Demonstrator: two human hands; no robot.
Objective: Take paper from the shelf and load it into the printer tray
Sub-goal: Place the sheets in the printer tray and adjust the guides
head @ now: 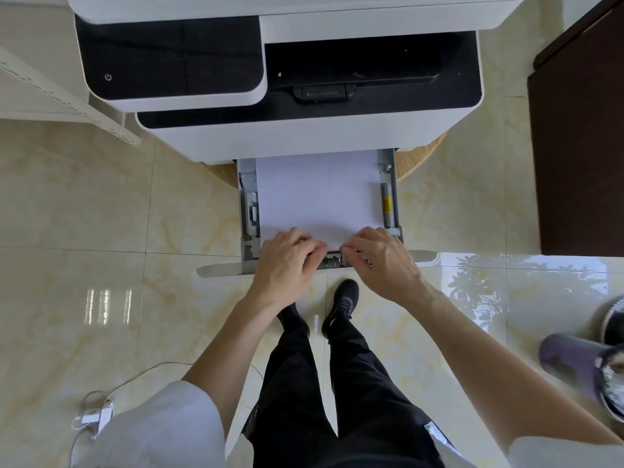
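Note:
A white and black printer (290,136) stands ahead of me, with its grey paper tray (388,197) pulled out toward me. A stack of white paper (317,194) lies flat inside the tray. My left hand (287,261) and my right hand (381,261) rest at the near edge of the stack, with the fingers curled down onto the paper edge and the grey end guide (332,260) between them. Whether the fingers pinch the guide or only press the paper, I cannot tell.
A dark wooden cabinet (580,146) stands at the right. At the left leans a pale shelf frame (67,99). On the glossy tiled floor lie a white charger with cable (98,417) at lower left and a dark cylinder (580,369) at lower right. My feet are just below the tray front.

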